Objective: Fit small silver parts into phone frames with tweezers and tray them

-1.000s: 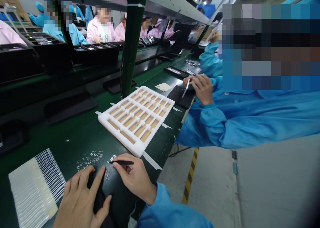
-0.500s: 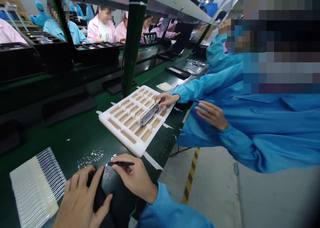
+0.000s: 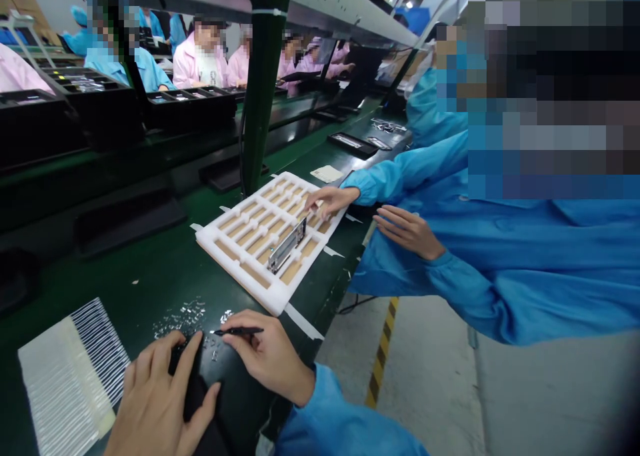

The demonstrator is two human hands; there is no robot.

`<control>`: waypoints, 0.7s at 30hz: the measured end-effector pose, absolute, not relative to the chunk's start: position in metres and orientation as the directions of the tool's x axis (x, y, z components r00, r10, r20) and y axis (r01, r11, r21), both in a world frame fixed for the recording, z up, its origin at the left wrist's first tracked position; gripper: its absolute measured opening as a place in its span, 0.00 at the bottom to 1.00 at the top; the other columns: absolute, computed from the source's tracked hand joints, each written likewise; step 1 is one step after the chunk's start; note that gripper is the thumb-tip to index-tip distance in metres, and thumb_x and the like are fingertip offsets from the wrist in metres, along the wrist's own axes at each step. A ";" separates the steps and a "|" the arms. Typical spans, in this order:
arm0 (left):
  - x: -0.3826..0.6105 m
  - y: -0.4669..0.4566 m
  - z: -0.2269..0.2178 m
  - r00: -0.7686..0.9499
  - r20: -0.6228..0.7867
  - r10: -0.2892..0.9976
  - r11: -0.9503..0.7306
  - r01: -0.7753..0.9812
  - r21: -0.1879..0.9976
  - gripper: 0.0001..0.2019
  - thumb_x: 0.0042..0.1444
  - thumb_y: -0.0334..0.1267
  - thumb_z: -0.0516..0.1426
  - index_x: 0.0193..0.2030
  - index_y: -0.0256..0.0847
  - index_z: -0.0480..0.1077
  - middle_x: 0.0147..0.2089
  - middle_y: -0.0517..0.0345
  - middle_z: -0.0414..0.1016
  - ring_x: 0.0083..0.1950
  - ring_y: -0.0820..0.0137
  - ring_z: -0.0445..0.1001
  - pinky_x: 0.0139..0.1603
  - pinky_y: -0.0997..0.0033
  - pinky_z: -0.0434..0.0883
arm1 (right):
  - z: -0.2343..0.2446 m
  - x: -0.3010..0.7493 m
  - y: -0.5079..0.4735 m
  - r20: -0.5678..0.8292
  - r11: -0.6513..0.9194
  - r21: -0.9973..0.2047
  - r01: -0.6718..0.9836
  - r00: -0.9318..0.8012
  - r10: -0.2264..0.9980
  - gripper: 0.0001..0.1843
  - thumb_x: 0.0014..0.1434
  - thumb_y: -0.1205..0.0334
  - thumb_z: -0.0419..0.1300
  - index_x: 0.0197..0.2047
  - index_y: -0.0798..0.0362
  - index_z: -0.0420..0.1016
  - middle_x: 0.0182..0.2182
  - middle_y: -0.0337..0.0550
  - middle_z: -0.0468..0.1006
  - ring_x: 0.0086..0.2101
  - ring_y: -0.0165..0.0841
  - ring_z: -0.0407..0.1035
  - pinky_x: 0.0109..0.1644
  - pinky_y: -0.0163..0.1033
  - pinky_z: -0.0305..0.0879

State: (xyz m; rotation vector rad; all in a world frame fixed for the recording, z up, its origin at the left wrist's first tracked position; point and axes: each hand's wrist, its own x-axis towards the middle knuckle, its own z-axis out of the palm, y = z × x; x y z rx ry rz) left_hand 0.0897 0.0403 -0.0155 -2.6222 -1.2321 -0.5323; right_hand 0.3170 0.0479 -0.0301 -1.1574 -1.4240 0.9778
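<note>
Many small silver metal pieces (image 3: 183, 319) lie scattered in a loose group on the dark green work mat (image 3: 125, 289), and a few of them lie a little apart, near the point of a slim black tool (image 3: 239, 331). The pieces are too small for me to tell their exact shape. The person's right hand (image 3: 267, 356) holds this tool between the thumb and the fingers, which are closed around it, and the point is directed to the left, just beside the pieces; I cannot tell if it touches one of them. The person's left hand (image 3: 157, 399) lies on a black object (image 3: 197, 396) on the mat, with the fingers spread apart. It touches this object, but I cannot tell if it grips it or only rests on it. To the left of this hand is a white pack of many thin parallel strips (image 3: 73, 376). Farther forward, a co-worker's hand (image 3: 330, 201) reaches over a white foam tray (image 3: 220, 253), where a metal frame (image 3: 286, 246) lies across the ribs.
</note>
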 end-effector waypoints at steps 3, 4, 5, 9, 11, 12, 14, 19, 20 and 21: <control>0.089 0.040 -0.015 0.592 0.395 0.703 -0.637 0.771 -0.022 0.28 0.67 0.51 0.59 0.68 0.37 0.69 0.56 0.41 0.69 0.54 0.51 0.69 0.51 0.52 0.66 | -0.032 0.316 0.047 0.182 0.181 -0.974 0.137 -0.002 0.983 0.08 0.66 0.61 0.68 0.44 0.53 0.90 0.42 0.50 0.89 0.39 0.40 0.83 0.42 0.39 0.79; 0.090 0.039 -0.015 0.591 0.393 0.705 -0.636 0.771 -0.019 0.28 0.67 0.51 0.59 0.68 0.36 0.68 0.57 0.41 0.69 0.54 0.51 0.69 0.51 0.52 0.66 | -0.033 0.316 0.047 0.157 0.154 -0.980 0.123 0.016 0.987 0.08 0.66 0.60 0.69 0.44 0.53 0.89 0.40 0.49 0.89 0.36 0.38 0.82 0.39 0.39 0.78; 0.090 0.039 -0.015 0.591 0.390 0.706 -0.636 0.772 -0.016 0.28 0.67 0.51 0.59 0.68 0.36 0.68 0.57 0.41 0.69 0.54 0.51 0.69 0.51 0.52 0.67 | -0.034 0.316 0.047 0.122 0.118 -0.988 0.104 0.036 0.992 0.09 0.65 0.59 0.69 0.43 0.54 0.89 0.38 0.49 0.88 0.32 0.37 0.80 0.35 0.37 0.75; 0.090 0.039 -0.014 0.590 0.390 0.707 -0.641 0.767 0.000 0.27 0.67 0.50 0.60 0.69 0.40 0.69 0.58 0.41 0.68 0.54 0.51 0.69 0.50 0.51 0.68 | -0.037 0.316 0.053 -0.061 -0.062 -0.998 0.019 0.040 0.997 0.15 0.64 0.52 0.70 0.42 0.57 0.86 0.24 0.41 0.80 0.18 0.29 0.67 0.20 0.33 0.61; 0.090 0.039 -0.013 0.595 0.386 0.705 -0.646 0.763 0.003 0.26 0.67 0.48 0.60 0.69 0.44 0.70 0.58 0.41 0.68 0.55 0.51 0.69 0.50 0.52 0.68 | -0.036 0.317 0.057 -0.126 -0.126 -0.992 0.003 0.006 0.992 0.17 0.63 0.49 0.70 0.41 0.58 0.85 0.21 0.38 0.76 0.16 0.27 0.64 0.18 0.32 0.58; 0.090 0.040 -0.013 0.597 0.383 0.705 -0.647 0.762 0.002 0.25 0.67 0.48 0.60 0.69 0.46 0.70 0.58 0.41 0.68 0.55 0.50 0.69 0.50 0.51 0.69 | -0.036 0.317 0.059 -0.147 -0.147 -0.989 0.000 -0.006 0.989 0.18 0.63 0.48 0.71 0.40 0.58 0.84 0.21 0.38 0.76 0.15 0.27 0.64 0.17 0.32 0.57; 0.090 0.040 -0.013 0.604 0.374 0.703 -0.651 0.759 -0.003 0.25 0.67 0.48 0.59 0.69 0.49 0.71 0.59 0.42 0.68 0.56 0.50 0.69 0.51 0.51 0.69 | -0.033 0.317 0.060 -0.171 -0.171 -0.985 -0.005 -0.019 0.985 0.19 0.62 0.47 0.70 0.39 0.58 0.83 0.21 0.38 0.76 0.15 0.27 0.64 0.17 0.32 0.56; 0.091 0.042 -0.014 0.618 0.372 0.693 -0.661 0.750 -0.016 0.25 0.67 0.47 0.59 0.69 0.50 0.72 0.61 0.41 0.68 0.58 0.49 0.69 0.52 0.50 0.68 | -0.032 0.316 0.058 -0.154 -0.154 -0.988 0.012 -0.019 0.988 0.18 0.63 0.49 0.68 0.39 0.58 0.84 0.21 0.38 0.75 0.15 0.27 0.64 0.17 0.31 0.56; 0.091 0.042 -0.014 0.618 0.371 0.693 -0.660 0.751 -0.018 0.25 0.67 0.47 0.59 0.69 0.50 0.72 0.61 0.41 0.68 0.59 0.49 0.69 0.52 0.49 0.68 | -0.032 0.316 0.057 -0.135 -0.135 -0.990 0.030 -0.001 0.991 0.17 0.63 0.50 0.68 0.39 0.58 0.84 0.21 0.38 0.75 0.16 0.27 0.64 0.17 0.32 0.56; 0.091 0.042 -0.015 0.619 0.370 0.693 -0.660 0.751 -0.018 0.25 0.67 0.47 0.59 0.70 0.50 0.71 0.61 0.41 0.68 0.59 0.48 0.69 0.52 0.49 0.68 | -0.034 0.315 0.056 -0.111 -0.112 -0.992 0.050 0.027 0.993 0.17 0.64 0.50 0.67 0.39 0.58 0.85 0.21 0.38 0.75 0.16 0.28 0.64 0.18 0.32 0.56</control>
